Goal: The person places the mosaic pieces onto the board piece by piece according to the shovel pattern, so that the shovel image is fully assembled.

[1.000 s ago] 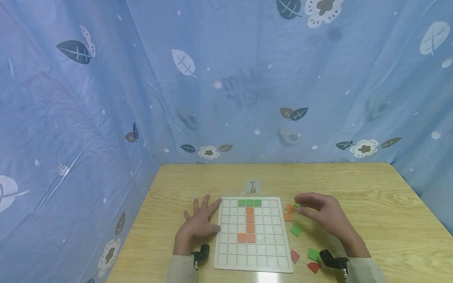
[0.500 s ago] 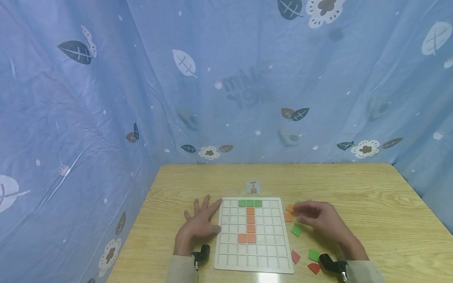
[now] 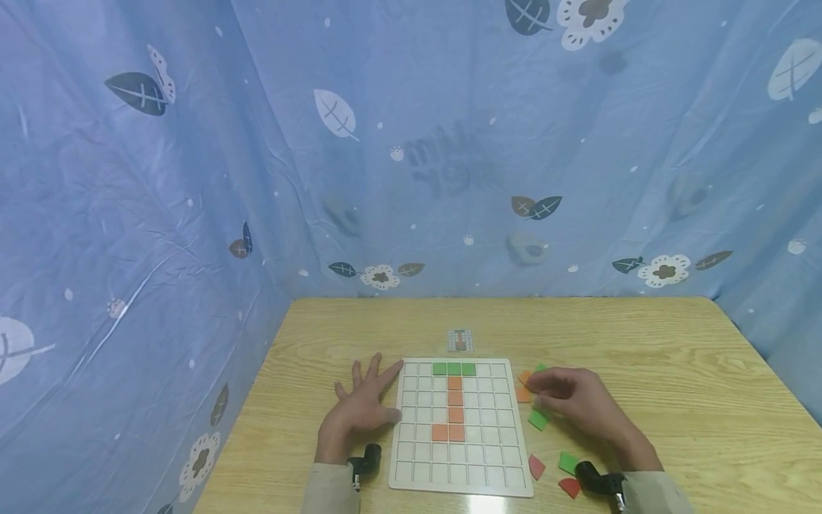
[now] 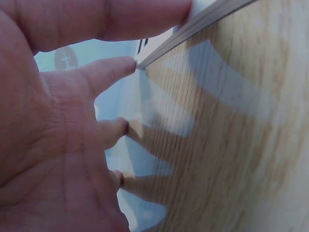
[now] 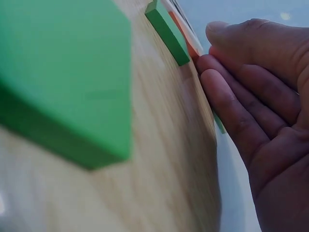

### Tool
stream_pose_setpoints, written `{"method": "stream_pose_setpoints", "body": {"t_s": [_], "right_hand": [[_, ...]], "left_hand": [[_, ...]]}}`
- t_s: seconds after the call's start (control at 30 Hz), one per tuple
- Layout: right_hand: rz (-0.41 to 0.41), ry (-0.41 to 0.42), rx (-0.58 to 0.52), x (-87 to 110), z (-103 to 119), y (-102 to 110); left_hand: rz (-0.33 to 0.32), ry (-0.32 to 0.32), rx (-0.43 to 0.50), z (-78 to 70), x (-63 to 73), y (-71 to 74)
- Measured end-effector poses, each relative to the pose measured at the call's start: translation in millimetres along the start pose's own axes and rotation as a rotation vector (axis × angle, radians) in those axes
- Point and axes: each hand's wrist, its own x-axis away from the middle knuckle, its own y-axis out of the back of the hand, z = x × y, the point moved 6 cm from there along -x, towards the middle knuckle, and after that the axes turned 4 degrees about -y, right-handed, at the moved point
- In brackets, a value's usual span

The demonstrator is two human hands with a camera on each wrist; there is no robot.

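My left hand (image 3: 361, 408) lies spread beside the white grid board (image 3: 493, 455), index finger and thumb touching its left edge. On the board sit a row of three green square tiles (image 3: 454, 369) and several orange tiles (image 3: 455, 397) below them. To the right of the board, my right hand (image 3: 581, 401) reaches down with relaxed, slightly bent fingers at a loose orange tile (image 3: 525, 378). In the right wrist view its fingertips are right by an orange tile (image 5: 186, 34), with the thumb apart from the fingers.
Another orange tile (image 3: 523, 395) and a green tile (image 3: 538, 420) lie close to the right hand. Nearer the front are a green piece (image 3: 568, 462) and two red pieces, one a red wedge (image 3: 569, 488). A small pattern card (image 3: 460, 340) lies behind the board.
My right hand has come down and slightly left, from by the far green tile to the loose orange tile. The left hand and the tiles on the board stay put.
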Motion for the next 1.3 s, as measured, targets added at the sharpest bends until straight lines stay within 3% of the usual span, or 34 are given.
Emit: {"method": "stream_pose_setpoints", "body": {"t_s": [0.47,0.93,1.13,1.3], "right_hand": [[-0.079,0.057,0.115,-3.9,7.0,-2.8],[-0.109,0.096,0.244,-6.3,13.0,-9.3],[-0.125,0.111,0.258,-5.5,14.8,-8.9],[-0.108,0.067,0.193,-2.2,16.5,-5.6]], "left_hand": [[0.008,0.011,-0.019,1.4,-1.6,-1.7],[0.001,0.015,-0.011,2.0,-1.4,-2.0],[0.003,0.008,-0.019,0.5,-0.8,-0.7],[0.007,0.002,-0.025,0.6,-0.2,-0.4]]}}
